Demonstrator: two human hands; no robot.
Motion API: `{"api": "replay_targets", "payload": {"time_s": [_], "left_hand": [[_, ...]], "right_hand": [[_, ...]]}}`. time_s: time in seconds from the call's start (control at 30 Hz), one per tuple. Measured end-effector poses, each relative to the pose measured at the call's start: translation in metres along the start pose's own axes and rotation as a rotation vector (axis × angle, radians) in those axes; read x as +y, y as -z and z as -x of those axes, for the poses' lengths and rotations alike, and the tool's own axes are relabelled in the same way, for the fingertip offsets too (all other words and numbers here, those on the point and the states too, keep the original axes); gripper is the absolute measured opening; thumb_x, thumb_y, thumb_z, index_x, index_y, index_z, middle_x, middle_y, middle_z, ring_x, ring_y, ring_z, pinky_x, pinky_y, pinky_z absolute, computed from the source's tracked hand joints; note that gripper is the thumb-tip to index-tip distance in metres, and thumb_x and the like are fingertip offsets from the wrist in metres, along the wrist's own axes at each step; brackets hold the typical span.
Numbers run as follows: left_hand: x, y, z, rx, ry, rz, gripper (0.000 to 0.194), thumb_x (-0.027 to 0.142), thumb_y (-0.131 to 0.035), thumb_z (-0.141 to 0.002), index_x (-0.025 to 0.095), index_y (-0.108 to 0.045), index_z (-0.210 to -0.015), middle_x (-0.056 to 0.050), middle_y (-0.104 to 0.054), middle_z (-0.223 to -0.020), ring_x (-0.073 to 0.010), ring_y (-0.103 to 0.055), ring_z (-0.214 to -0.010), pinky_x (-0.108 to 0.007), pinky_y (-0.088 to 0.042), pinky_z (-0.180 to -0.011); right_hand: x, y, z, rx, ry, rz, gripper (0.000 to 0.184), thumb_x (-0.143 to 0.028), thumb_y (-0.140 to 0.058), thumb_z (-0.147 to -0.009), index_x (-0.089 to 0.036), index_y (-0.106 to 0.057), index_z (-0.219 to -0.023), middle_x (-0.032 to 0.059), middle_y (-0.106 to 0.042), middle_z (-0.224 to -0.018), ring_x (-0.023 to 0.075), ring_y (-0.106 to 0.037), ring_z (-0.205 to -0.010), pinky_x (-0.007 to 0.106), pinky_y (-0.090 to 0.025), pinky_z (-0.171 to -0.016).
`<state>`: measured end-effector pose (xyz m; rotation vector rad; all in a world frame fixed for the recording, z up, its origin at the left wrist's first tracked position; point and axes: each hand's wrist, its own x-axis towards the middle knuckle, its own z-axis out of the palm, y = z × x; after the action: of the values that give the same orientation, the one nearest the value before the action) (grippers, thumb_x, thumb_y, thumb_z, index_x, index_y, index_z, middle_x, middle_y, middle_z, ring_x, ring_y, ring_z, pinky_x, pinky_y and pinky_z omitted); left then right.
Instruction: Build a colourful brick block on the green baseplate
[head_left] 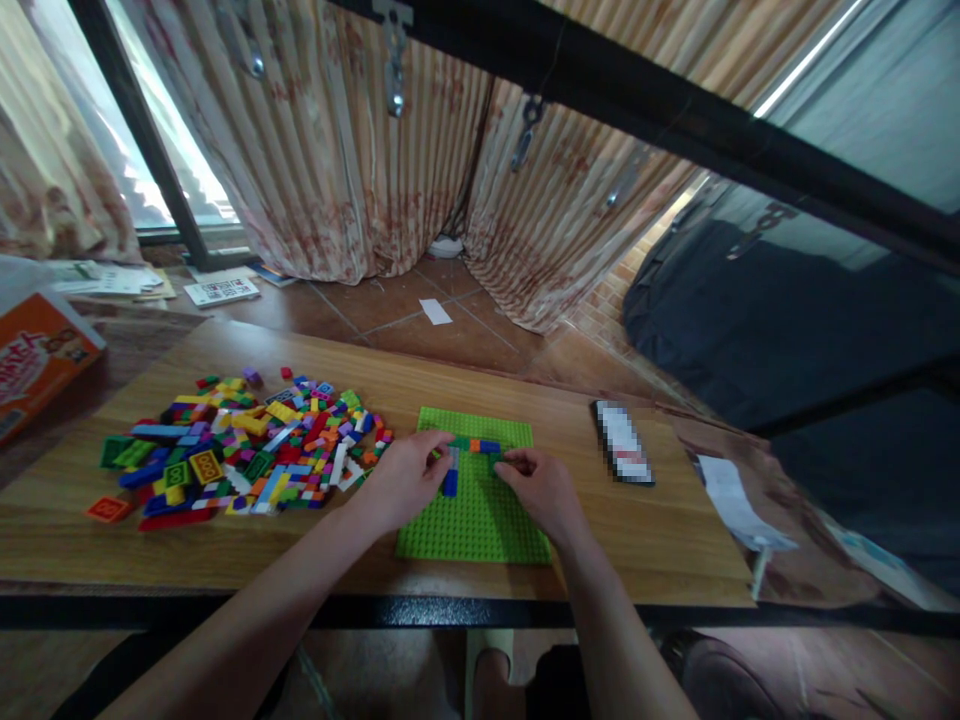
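A lime-green studded baseplate [480, 535] lies on the table between my hands. Across its upper part runs a short row of bricks, with an orange brick [475, 446] and a blue brick [490, 447] in it. Another blue brick [450, 483] sits lower, at the left of the plate. My left hand [405, 478] is closed at the row's left end, fingertips curled at the bricks; whatever they grip is too small to make out. At the right end, my right hand [546, 490] has thumb and index finger closed about a small dark green brick [497, 461].
A wide pile of loose bricks [255, 445] covers the left of the wooden table [337, 560]. A phone [624, 443] lies right of the plate. An orange box [45, 360] stands at the far left. A black bar [600, 90] crosses above, before patterned curtains [322, 150].
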<state>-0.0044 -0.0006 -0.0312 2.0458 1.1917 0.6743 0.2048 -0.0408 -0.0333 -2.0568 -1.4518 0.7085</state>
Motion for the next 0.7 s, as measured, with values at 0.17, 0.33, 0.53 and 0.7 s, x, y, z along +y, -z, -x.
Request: {"api": "replay_targets", "payload": {"time_s": [0.17,0.33,0.53,0.7], "left_hand": [[0.009,-0.012,0.006,0.068,-0.227,-0.245,0.031,0.017,-0.053,-0.088,0.017,-0.064,-0.117,-0.009,-0.065,-0.116,-0.0240,-0.057,-0.107,-0.041,-0.046,-0.096],[0.018,-0.032,0.014,-0.005,-0.351,-0.403,0.036,0.020,-0.056,-0.088,0.021,-0.060,-0.123,-0.008,-0.058,-0.133,-0.0280,-0.047,-0.121,-0.048,-0.039,-0.101],[0.019,-0.047,0.016,-0.025,-0.365,-0.460,0.038,0.021,-0.053,-0.091,0.020,-0.055,-0.129,-0.007,-0.060,-0.132,-0.0270,-0.045,-0.127,-0.049,-0.035,-0.103],[0.019,-0.050,0.016,-0.030,-0.349,-0.480,0.038,0.021,-0.050,-0.093,0.018,-0.055,-0.130,-0.007,-0.059,-0.135,-0.0272,-0.045,-0.129,-0.050,-0.035,-0.105]], "right_hand": [[0.001,0.005,-0.002,0.031,0.047,0.027,0.021,-0.030,-0.057,-0.082,-0.017,-0.073,-0.080,0.0049,-0.074,-0.076,0.0179,-0.066,-0.070,0.027,-0.044,-0.064],[-0.002,0.001,-0.003,0.032,0.070,0.081,0.022,-0.028,-0.056,-0.084,-0.018,-0.075,-0.078,0.0040,-0.074,-0.074,0.0176,-0.066,-0.068,0.026,-0.043,-0.062],[-0.001,-0.003,-0.006,0.020,0.059,0.093,0.020,-0.026,-0.058,-0.082,-0.019,-0.076,-0.078,0.0049,-0.076,-0.078,0.0184,-0.068,-0.074,0.026,-0.047,-0.069],[-0.001,-0.003,-0.008,0.026,0.050,0.097,0.019,-0.025,-0.059,-0.082,-0.021,-0.077,-0.078,0.0045,-0.076,-0.079,0.0183,-0.069,-0.075,0.026,-0.048,-0.069]]}}
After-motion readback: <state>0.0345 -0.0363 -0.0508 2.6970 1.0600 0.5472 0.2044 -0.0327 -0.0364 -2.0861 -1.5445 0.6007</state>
